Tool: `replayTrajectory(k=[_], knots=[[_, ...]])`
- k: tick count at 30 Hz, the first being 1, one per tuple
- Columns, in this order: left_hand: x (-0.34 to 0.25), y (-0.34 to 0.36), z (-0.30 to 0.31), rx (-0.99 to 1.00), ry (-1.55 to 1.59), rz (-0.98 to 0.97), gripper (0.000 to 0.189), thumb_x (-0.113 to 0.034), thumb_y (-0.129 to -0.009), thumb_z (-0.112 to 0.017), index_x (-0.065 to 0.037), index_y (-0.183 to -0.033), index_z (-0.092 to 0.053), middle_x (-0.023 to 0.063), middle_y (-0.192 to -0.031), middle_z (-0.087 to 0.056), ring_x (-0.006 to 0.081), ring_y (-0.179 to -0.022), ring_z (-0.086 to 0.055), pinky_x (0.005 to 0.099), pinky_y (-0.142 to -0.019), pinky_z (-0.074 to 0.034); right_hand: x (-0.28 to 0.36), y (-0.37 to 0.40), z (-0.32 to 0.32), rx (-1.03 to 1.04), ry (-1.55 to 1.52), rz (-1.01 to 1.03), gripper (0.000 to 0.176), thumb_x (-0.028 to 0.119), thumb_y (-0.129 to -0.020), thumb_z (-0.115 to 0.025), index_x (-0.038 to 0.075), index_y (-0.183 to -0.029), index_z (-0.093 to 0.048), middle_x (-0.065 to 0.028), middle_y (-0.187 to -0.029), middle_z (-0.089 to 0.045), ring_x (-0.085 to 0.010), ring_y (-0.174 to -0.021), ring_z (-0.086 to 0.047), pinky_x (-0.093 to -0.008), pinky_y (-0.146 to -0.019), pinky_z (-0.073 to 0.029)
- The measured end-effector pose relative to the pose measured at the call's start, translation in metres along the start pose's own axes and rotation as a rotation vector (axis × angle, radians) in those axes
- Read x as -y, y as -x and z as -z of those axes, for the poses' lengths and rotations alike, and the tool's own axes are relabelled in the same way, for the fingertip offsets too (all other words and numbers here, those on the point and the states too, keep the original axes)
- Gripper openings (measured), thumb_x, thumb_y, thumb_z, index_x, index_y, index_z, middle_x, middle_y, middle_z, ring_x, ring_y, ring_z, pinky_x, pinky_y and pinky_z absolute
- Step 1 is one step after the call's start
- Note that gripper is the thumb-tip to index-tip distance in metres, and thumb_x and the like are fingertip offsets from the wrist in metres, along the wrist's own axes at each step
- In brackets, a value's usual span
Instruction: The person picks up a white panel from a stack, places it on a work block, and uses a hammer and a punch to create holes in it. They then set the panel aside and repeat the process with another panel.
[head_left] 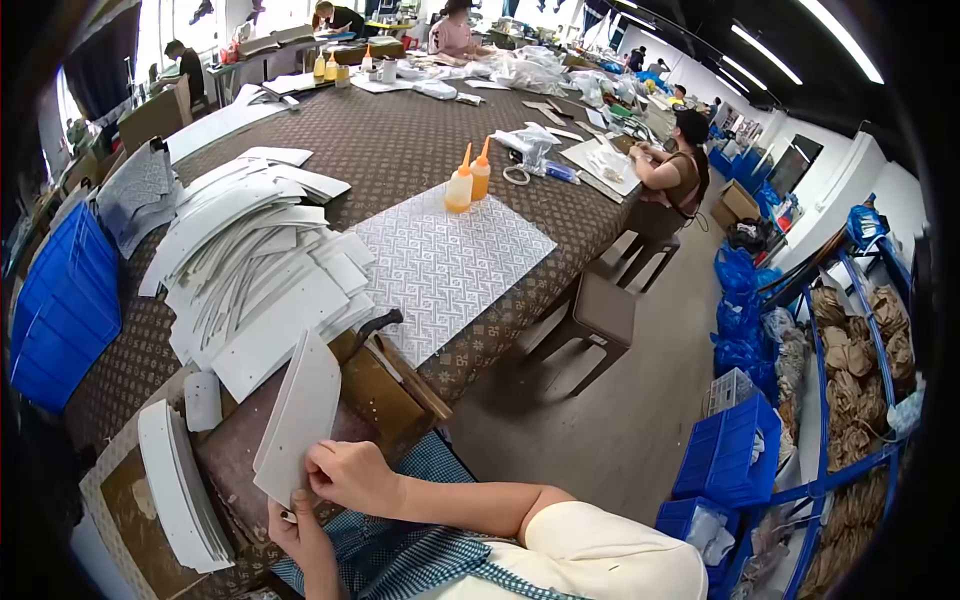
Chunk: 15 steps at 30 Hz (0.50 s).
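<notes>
A stack of white curved boards (300,415) stands tilted above the brown work board, held at its lower end. My left hand (303,540) grips the bottom edge of these boards, thumb on the near face. At their lower right side my right hand (350,475) is closed, its curled fingers touching the edge; whether it pinches a board is hidden. Left of my hands lies a curved pile of narrow white boards (180,485). A white roll-like piece (203,402) rests beyond that pile. Further off, a large heap of white boards (250,260) spreads over the patterned table.
A patterned sheet (460,265) carries two orange-tipped bottles (458,190). A blue crate (68,305) stands at the left. Brown stools (605,305) stand beside the table. A person (680,170) sits at its right edge. Blue bins (730,450) and shelves are at the right.
</notes>
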<state>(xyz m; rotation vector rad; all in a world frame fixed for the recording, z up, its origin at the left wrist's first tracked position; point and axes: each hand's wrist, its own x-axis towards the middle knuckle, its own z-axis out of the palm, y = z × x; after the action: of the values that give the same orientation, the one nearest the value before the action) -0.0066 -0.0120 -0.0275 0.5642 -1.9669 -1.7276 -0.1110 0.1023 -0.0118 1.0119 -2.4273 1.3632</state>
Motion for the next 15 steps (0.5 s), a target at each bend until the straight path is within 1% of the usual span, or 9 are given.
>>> replayTrajectory(k=[4,7,10,11,14,15], knots=[[0.0,0.0,0.0,-0.017,0.086,0.058,0.028,-0.023,-0.102,-0.058,0.004,-0.107,-0.06,-0.0012,-0.076,-0.06,0.0021,-0.063,-0.045,0.0205,-0.054,-0.034,-0.009,0.0,-0.005,0.039,-0.072,-0.041,0.012,0.011,-0.073,-0.069,0.007,-0.078,-0.058,-0.0085,-0.075,-0.064,-0.0284,-0.067,-0.066,-0.0371,-0.058,-0.055],[0.007,-0.003,0.003,-0.053,0.06,0.03,0.028,-0.025,-0.102,-0.059,0.003,-0.105,-0.059,-0.0028,-0.072,-0.056,0.0013,-0.058,-0.042,0.0209,-0.049,-0.029,-0.011,-0.001,-0.001,0.165,-0.201,-0.05,0.011,0.011,-0.074,-0.069,0.005,-0.078,-0.061,-0.0109,-0.075,-0.065,-0.0306,-0.067,-0.066,-0.0378,-0.061,-0.054],[0.006,-0.007,0.007,-0.094,0.242,0.126,0.028,-0.025,-0.101,-0.06,0.002,-0.108,-0.058,-0.0021,-0.071,-0.056,0.0022,-0.053,-0.041,0.0211,-0.045,-0.028,-0.01,0.003,0.009,0.47,-0.365,-0.028,0.011,0.011,-0.074,-0.07,0.003,-0.079,-0.064,-0.0127,-0.073,-0.066,-0.0313,-0.068,-0.067,-0.0381,-0.063,-0.053],[0.01,-0.01,0.012,-0.093,0.261,0.133,0.028,-0.025,-0.099,-0.063,0.0,-0.112,-0.057,-0.0016,-0.071,-0.056,0.0031,-0.048,-0.04,0.0216,-0.042,-0.027,-0.01,0.002,0.018,0.656,-0.401,-0.055,0.012,0.013,-0.077,-0.07,0.002,-0.08,-0.067,-0.0132,-0.073,-0.068,-0.0303,-0.068,-0.067,-0.0372,-0.063,-0.053],[0.013,-0.016,0.012,-0.198,0.233,0.177,0.028,-0.023,-0.098,-0.065,-0.002,-0.114,-0.057,-0.0017,-0.072,-0.056,0.0027,-0.047,-0.038,0.0208,-0.041,-0.028,-0.016,0.014,0.014,0.666,-0.406,-0.109,0.016,0.016,-0.081,-0.069,0.001,-0.085,-0.069,-0.0135,-0.075,-0.069,-0.0289,-0.068,-0.067,-0.0364,-0.063,-0.053],[0.015,-0.017,0.015,-0.19,0.254,0.205,0.029,-0.022,-0.097,-0.065,-0.002,-0.116,-0.056,-0.0017,-0.073,-0.056,0.0027,-0.047,-0.039,0.0208,-0.041,-0.028,-0.018,0.014,0.012,0.613,-0.402,-0.126,0.022,0.021,-0.086,-0.068,-0.001,-0.092,-0.07,-0.0134,-0.076,-0.07,-0.0241,-0.065,-0.067,-0.0337,-0.062,-0.053]])
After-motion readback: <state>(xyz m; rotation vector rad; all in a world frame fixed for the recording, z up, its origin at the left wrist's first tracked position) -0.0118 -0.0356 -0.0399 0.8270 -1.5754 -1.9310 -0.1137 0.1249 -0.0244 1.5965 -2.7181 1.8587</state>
